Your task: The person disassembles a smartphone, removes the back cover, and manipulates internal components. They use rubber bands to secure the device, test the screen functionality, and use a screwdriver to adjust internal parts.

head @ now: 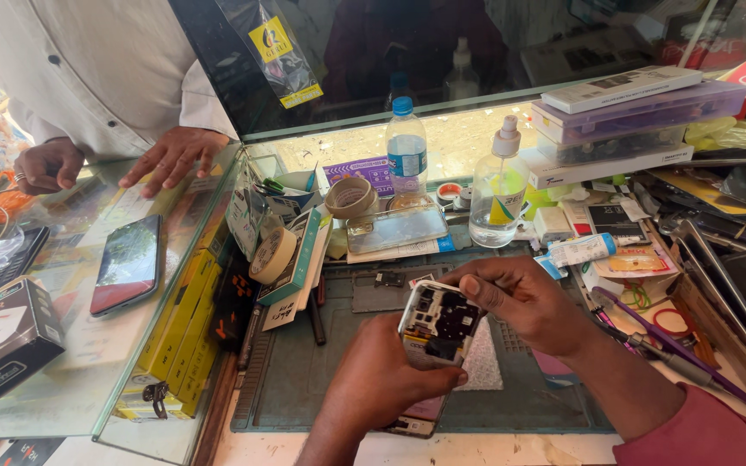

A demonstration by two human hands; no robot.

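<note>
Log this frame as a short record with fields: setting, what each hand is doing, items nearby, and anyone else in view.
Setting: repair bench with a green work mat beside a glass counter
Left hand: grips the opened phone from below, back cover off, insides showing
Right hand: fingertips on the phone's upper edge
Nearby: water bottle, pump bottle, tape rolls, purple tweezers
On counter: dark phone, black box
Other person: white shirt, hand flat on the glass

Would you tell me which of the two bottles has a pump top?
The clear bottle with the green label; the water bottle beside it has a blue screw cap.
</note>
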